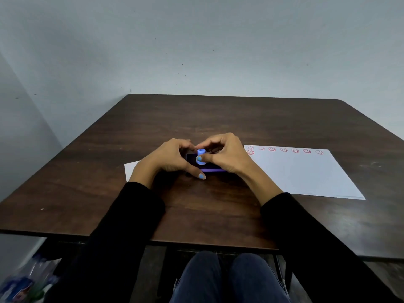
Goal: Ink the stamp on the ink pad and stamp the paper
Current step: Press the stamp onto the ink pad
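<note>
A small light-blue stamp [201,157] stands upright on the dark purple ink pad [211,169] at the middle of the brown table [196,211]. My right hand [225,155] pinches the stamp between thumb and fingers. My left hand [169,157] cups the ink pad's left side, thumb along its front edge, fingertips close to the stamp's top. To the right lies a white sheet of paper [306,173] with a row of several red smiley prints along its far edge. Most of the pad is hidden under my hands.
A second white sheet [131,170] pokes out from under my left wrist. A grey wall stands behind the table. On the floor at the lower left lies a plastic bag with bottles [24,281]. My knees show under the table's front edge.
</note>
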A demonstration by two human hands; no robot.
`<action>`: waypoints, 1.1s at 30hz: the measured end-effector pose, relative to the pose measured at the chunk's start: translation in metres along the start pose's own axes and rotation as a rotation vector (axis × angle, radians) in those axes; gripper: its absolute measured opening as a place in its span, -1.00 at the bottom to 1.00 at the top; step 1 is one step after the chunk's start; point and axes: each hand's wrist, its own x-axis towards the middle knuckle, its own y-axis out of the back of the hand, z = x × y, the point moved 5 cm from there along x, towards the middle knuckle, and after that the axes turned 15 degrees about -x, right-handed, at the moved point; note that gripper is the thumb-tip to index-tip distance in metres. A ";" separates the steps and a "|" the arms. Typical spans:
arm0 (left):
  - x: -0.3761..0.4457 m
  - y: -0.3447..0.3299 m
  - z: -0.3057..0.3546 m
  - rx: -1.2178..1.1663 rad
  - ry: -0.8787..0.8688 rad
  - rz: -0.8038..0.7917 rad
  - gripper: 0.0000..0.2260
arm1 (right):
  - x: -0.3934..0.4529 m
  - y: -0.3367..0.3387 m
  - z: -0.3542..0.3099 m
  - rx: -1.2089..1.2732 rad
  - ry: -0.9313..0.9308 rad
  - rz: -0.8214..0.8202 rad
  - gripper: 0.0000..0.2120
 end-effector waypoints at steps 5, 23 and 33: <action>0.001 0.000 -0.001 -0.013 0.014 -0.008 -0.38 | 0.001 0.000 -0.001 -0.022 -0.007 -0.018 -0.78; -0.001 0.000 0.002 -0.012 0.004 -0.016 -0.42 | 0.002 -0.002 -0.004 -0.058 -0.045 -0.075 -0.81; 0.001 -0.001 0.003 -0.034 -0.018 -0.033 -0.48 | 0.002 -0.001 -0.003 -0.081 -0.068 -0.093 -0.80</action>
